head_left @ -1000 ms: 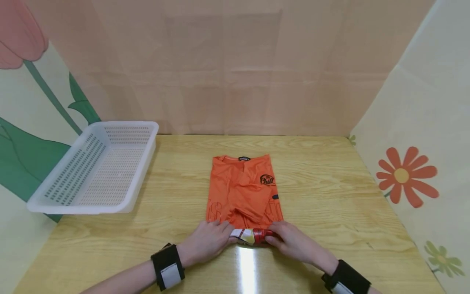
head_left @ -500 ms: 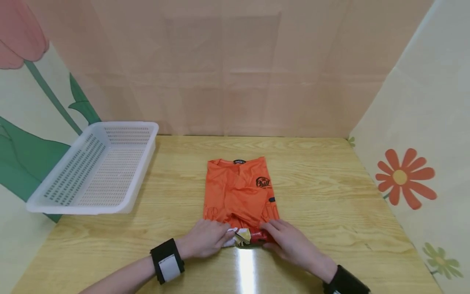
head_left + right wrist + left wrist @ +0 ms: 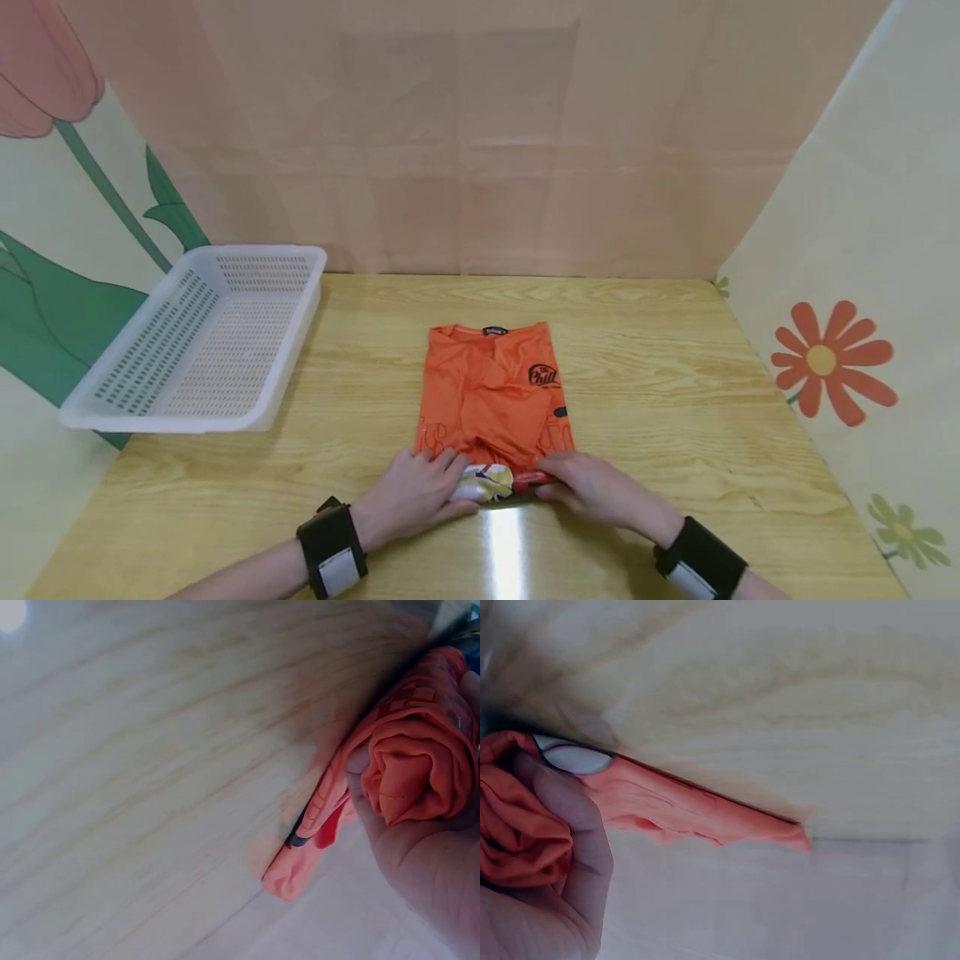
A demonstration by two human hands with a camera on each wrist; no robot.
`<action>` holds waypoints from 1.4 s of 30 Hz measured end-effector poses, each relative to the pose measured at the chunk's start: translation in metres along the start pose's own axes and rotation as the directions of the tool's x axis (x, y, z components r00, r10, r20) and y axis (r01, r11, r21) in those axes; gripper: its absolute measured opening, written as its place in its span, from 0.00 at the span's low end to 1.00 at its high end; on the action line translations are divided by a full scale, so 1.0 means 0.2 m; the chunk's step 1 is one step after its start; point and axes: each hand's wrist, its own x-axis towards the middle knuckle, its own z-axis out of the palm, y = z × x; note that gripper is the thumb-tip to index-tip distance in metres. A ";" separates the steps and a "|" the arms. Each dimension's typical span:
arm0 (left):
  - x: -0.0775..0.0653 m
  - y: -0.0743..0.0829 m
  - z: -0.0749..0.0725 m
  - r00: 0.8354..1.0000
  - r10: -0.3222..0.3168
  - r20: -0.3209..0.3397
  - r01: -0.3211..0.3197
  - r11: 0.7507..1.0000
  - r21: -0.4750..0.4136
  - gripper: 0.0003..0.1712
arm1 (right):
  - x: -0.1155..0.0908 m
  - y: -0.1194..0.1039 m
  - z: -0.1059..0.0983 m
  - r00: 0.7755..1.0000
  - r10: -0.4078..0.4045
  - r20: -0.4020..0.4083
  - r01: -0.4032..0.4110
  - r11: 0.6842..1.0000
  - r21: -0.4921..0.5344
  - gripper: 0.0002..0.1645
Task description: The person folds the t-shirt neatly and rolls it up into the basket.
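An orange shirt (image 3: 495,392), folded into a narrow panel, lies on the table with its collar away from me and black lettering at its upper right. Its near end is a thick roll (image 3: 487,482) with white, yellow and red print showing. My left hand (image 3: 416,493) grips the left end of that roll, fingers curled over it and thumb on the near side. At the other end my right hand (image 3: 596,493) holds the roll the same way. Both wrist views show coiled orange fabric (image 3: 525,832) within the hands; in the right one the spiral end (image 3: 420,772) is plain.
A white perforated plastic basket (image 3: 225,358) stands at the table's left, with nothing in it. The wooden table (image 3: 652,367) meets a pinkish backdrop (image 3: 457,150) at the back. Flower-printed sheets (image 3: 847,217) flank both sides.
The shirt's collar has come slightly nearer to me. The roll has turned a little, so different print shows between the hands. Both hands have stayed at its ends with small finger shifts.
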 end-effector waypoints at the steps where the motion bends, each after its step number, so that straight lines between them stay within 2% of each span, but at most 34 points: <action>1: 0.00 0.00 0.00 1.000 -0.004 -0.010 0.004 1.000 0.007 0.30 | 0.01 0.00 -0.01 0.999 0.026 0.024 -0.026 1.000 0.014 0.03; 3: 0.00 0.01 0.01 0.999 -0.013 -0.030 0.014 1.000 0.015 0.28 | 0.02 -0.01 -0.02 0.996 0.065 0.055 -0.066 0.997 0.028 0.03; 6: 0.00 0.01 0.02 0.999 -0.030 -0.035 0.029 0.999 -0.023 0.26 | 0.02 -0.02 -0.03 0.992 0.105 0.076 -0.109 0.993 0.048 0.03; 9: 0.01 -0.01 0.01 0.999 -0.039 0.006 0.040 0.993 -0.114 0.25 | 0.02 -0.03 -0.03 0.989 0.135 0.061 -0.138 0.990 0.033 0.06; 12: 0.02 -0.03 0.01 0.997 -0.033 0.069 0.047 0.976 -0.214 0.25 | 0.00 -0.05 0.00 0.989 0.144 -0.014 -0.145 0.987 -0.062 0.18; 16: 0.05 -0.07 -0.01 0.986 -0.015 0.167 0.071 0.939 -0.336 0.24 | -0.03 -0.07 0.05 0.978 0.094 -0.185 -0.134 0.966 -0.221 0.34; 19: 0.07 -0.10 -0.02 0.975 -0.008 0.222 0.099 0.911 -0.401 0.24 | -0.03 -0.08 0.08 0.956 0.022 -0.291 -0.115 0.945 -0.306 0.35; 22: 0.08 -0.12 -0.04 0.967 -0.005 0.253 0.120 0.890 -0.440 0.23 | -0.03 -0.07 0.09 0.939 -0.047 -0.341 -0.081 0.933 -0.351 0.28; 24: 0.08 -0.12 -0.05 0.966 -0.004 0.258 0.122 0.888 -0.443 0.23 | -0.02 -0.06 0.09 0.935 -0.077 -0.347 -0.049 0.939 -0.341 0.22; 26: 0.09 -0.11 -0.06 0.973 -0.005 0.229 0.099 0.911 -0.401 0.23 | -0.01 -0.05 0.09 0.937 -0.086 -0.339 -0.022 0.953 -0.303 0.18; 30: 0.07 -0.10 -0.06 0.995 -0.004 0.102 0.023 0.983 -0.180 0.29 | 0.00 -0.02 0.06 0.956 -0.031 -0.293 -0.017 0.987 -0.161 0.12; 32: 0.07 -0.10 -0.04 0.999 -0.002 0.044 0.005 0.997 -0.071 0.32 | 0.01 -0.01 0.05 0.963 0.008 -0.269 -0.036 0.994 -0.101 0.08; 34: 0.06 -0.10 -0.03 1.000 0.002 0.014 -0.001 1.000 -0.020 0.31 | 0.01 0.00 0.04 0.967 0.031 -0.251 -0.049 0.997 -0.066 0.04; 36: 0.06 -0.10 -0.02 1.000 -0.007 0.013 0.008 0.999 -0.047 0.29 | 0.01 0.00 0.02 0.971 0.039 -0.236 -0.049 0.998 -0.037 0.03; 38: 0.07 -0.11 0.00 0.999 -0.025 0.037 0.029 0.993 -0.116 0.27 | 0.02 0.01 0.01 0.976 0.057 -0.212 -0.059 0.998 -0.006 0.03; 42: 0.08 -0.12 0.01 0.991 -0.062 0.117 0.091 0.959 -0.268 0.26 | 0.03 0.00 -0.01 0.980 0.126 -0.151 -0.120 0.992 0.046 0.07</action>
